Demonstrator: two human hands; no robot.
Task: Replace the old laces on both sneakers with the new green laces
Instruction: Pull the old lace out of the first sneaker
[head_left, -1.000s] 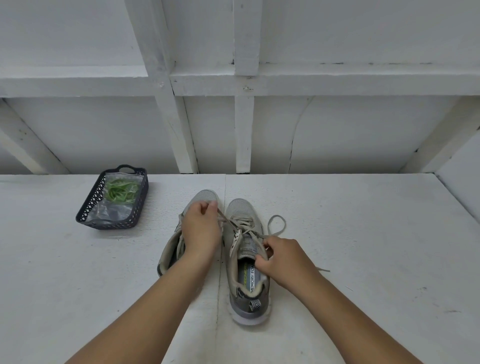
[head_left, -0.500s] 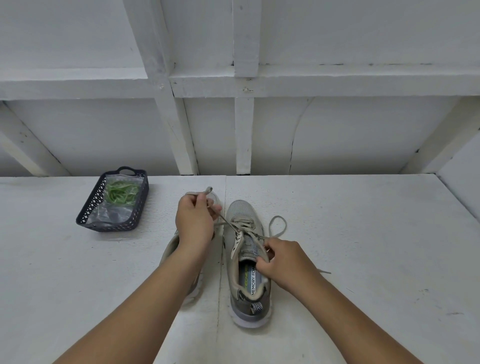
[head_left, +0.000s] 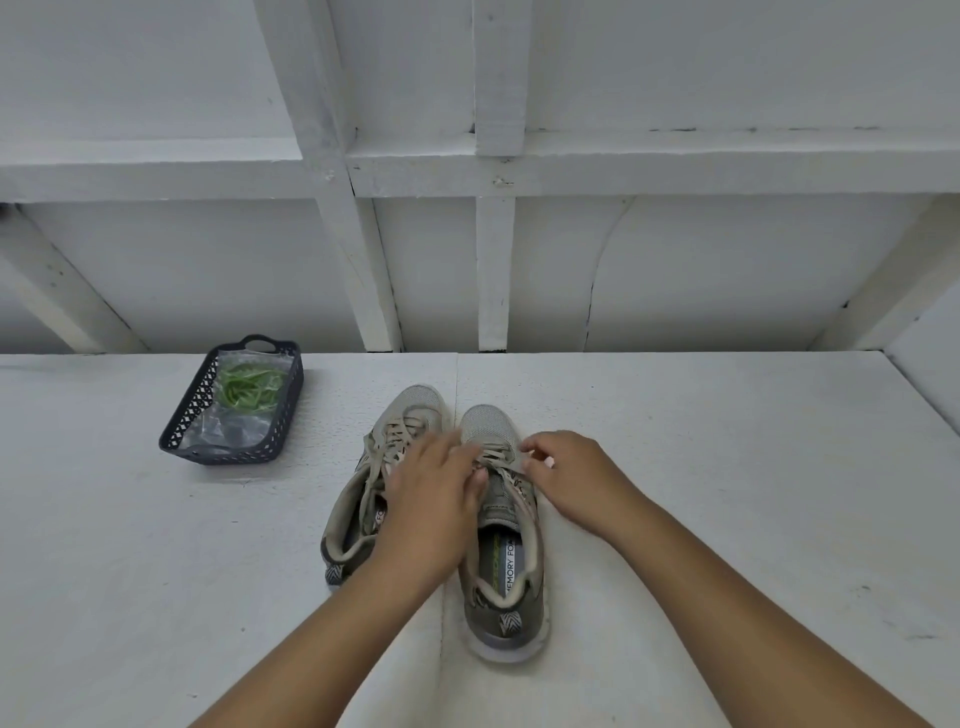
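Resting across the two sneakers, the left hand (head_left: 436, 486) lies with fingers loosely spread over the old laces (head_left: 493, 462) of the right sneaker (head_left: 501, 545). The right hand (head_left: 569, 475) curls its fingers at those laces (whether it pinches them is unclear). The left sneaker (head_left: 384, 467) sits just beside. Far left, a dark basket (head_left: 288, 405) holds bagged green laces (head_left: 247, 389).

The left hand (head_left: 434, 496) is smeared with motion blur, so whether its fingers grip the laces (head_left: 493, 462) can't be told, and the left shoe's (head_left: 387, 467) tongue is mostly covered by it. The right shoe's (head_left: 501, 535) upper eyelets are hidden behind both hands, and the right hand's (head_left: 571, 475) fingertips are too blurred to read. Both forearms are cut off at the bottom edge.
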